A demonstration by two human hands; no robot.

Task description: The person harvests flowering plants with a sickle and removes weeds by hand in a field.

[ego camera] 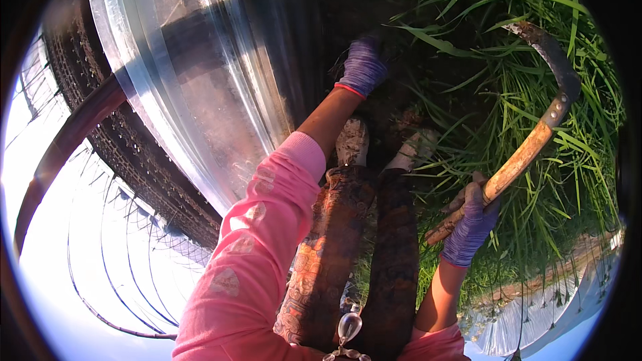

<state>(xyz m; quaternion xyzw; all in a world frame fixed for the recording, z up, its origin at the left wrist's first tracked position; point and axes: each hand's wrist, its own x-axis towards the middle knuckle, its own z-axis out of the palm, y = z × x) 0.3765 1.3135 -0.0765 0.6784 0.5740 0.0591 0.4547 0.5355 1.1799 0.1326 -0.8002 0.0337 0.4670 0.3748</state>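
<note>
My right hand [471, 225], in a purple-grey knit glove, is closed around the wooden handle [519, 160] of a sickle. Two rivets join the handle to a dark curved blade [554, 55], which hooks back toward the left among tall grass [531, 95]. My left hand [363, 67], gloved alike with a red cuff edge, reaches down to the shaded ground beside the plastic sheeting [200, 75]. Its fingers are blurred and dark, so what they touch is hidden. Thin dark strands show at its left side.
Mud-covered shoes [352, 141] stand on dark soil between the sheeting and the grass. A curved dark pole [75, 130] crosses at the left, near a dark planted bed [145, 160]. Thin hoops [105, 271] arch at the lower left. A pendant [349, 328] hangs at the bottom.
</note>
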